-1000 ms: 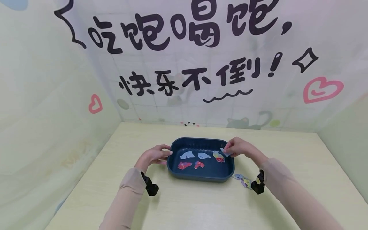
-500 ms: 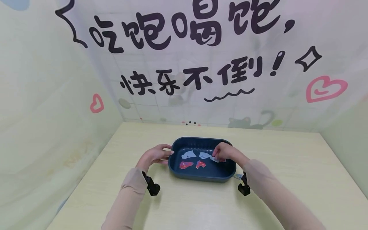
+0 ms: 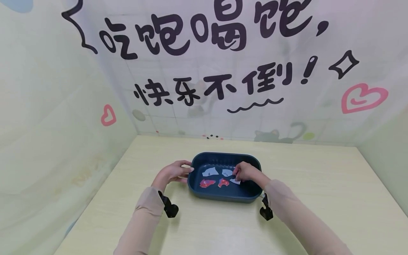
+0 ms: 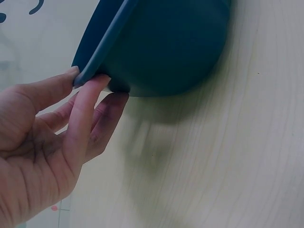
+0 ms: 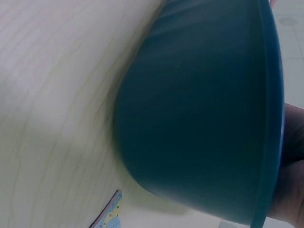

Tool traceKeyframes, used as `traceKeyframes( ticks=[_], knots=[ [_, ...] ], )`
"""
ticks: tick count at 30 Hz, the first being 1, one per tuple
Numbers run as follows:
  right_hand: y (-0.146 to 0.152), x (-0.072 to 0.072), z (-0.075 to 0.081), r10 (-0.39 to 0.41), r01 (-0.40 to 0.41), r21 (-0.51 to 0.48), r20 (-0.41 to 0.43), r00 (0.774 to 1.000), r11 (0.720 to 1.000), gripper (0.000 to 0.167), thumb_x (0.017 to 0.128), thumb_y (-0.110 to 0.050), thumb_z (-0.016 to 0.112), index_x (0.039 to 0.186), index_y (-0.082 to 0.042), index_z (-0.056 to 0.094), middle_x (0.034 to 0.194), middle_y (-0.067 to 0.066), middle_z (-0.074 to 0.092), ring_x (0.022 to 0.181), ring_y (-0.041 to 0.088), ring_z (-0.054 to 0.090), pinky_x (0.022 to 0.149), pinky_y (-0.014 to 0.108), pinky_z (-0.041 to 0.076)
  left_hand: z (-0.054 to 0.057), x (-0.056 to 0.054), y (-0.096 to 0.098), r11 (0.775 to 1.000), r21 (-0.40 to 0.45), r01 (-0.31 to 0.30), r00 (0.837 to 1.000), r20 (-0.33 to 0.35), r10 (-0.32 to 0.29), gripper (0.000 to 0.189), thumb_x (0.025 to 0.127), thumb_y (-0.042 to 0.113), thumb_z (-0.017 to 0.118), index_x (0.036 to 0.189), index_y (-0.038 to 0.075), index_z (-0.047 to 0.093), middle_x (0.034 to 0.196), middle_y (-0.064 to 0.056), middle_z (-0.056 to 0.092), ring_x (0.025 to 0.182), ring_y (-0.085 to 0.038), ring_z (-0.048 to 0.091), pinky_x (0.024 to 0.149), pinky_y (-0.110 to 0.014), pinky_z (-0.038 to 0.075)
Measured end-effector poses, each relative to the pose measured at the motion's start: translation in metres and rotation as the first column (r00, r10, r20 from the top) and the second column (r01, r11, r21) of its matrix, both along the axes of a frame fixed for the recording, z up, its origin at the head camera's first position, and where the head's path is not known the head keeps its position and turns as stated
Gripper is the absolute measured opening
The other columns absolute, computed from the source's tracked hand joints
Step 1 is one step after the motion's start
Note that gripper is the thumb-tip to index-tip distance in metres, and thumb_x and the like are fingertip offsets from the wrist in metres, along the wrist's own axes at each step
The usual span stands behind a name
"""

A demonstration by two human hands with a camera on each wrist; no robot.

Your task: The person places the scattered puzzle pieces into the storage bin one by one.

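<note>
A dark blue tub (image 3: 224, 199) with rounded corners stands on the table. My left hand (image 3: 172, 172) holds its left end; in the left wrist view, the thumb lies at the rim and the fingers touch the outer wall. Inside the tub, my right hand (image 3: 248, 173) pinches a pale, irregular paper piece (image 3: 235, 181) close to the floor. To its left lie two pale pieces, one at the far left (image 3: 210, 172) and another (image 3: 227, 173). Nearer me are two red printed pieces, a longer one (image 3: 207, 183) and a notched one (image 3: 224, 182). In the right wrist view, the tub's wall hides most of my right hand.
A colourful printed paper piece (image 5: 111, 213) lies on the table just outside the tub's right end, mostly covered by my right wrist in the head view. Behind the light wooden table (image 3: 197, 233) hangs a white printed curtain (image 3: 191, 124).
My right hand has moved left and down from the tub's right rim into it, carrying the pale paper piece beside the notched red one. The left hand keeps its hold on the tub.
</note>
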State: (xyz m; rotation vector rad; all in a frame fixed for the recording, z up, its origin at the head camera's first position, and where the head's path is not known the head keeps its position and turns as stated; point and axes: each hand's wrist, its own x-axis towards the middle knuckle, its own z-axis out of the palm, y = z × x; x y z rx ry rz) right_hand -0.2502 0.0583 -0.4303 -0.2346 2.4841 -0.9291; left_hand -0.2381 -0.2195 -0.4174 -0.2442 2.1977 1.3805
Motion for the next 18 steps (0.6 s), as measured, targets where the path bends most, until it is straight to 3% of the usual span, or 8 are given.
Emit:
traceKeyframes(
  ticks=[9,14,18],
  knots=[
    [0.007,-0.001,0.009,-0.014,0.014,0.01,-0.027,1.0,1.0,0.018,0.083,-0.016,0.066,0.095,-0.002,0.063,0.074,0.004,0.059,0.058,0.013,0.05,0.052,0.026,0.045,0.0,0.0,0.0,1.0,0.001,-0.006,1.0,0.003,0.006,0.044,0.093,0.02,0.052,0.133,0.006,0.041,0.121,-0.018,0.056,0.103,-0.024,0.06,0.074,-0.029,0.056],
    [0.017,-0.002,0.016,-0.003,-0.001,-0.039,-0.088,0.996,0.999,0.019,0.085,-0.016,0.063,0.096,-0.001,0.064,0.084,0.008,0.064,0.069,0.014,0.056,0.063,0.028,0.05,0.0,0.001,0.0,1.0,0.01,-0.005,1.0,0.005,0.005,0.044,0.093,0.02,0.052,0.133,0.006,0.04,0.121,-0.018,0.056,0.105,-0.025,0.06,0.074,-0.029,0.056],
    [0.029,-0.001,0.026,-0.015,0.005,-0.126,-0.08,0.997,0.992,0.022,0.087,-0.014,0.06,0.101,0.004,0.06,0.09,0.015,0.063,0.077,0.021,0.058,0.07,0.034,0.053,0.0,0.0,0.0,1.0,-0.01,-0.004,1.0,0.009,0.004,0.045,0.093,0.022,0.053,0.134,0.007,0.04,0.123,-0.018,0.055,0.105,-0.025,0.06,0.074,-0.029,0.056]
  ],
)
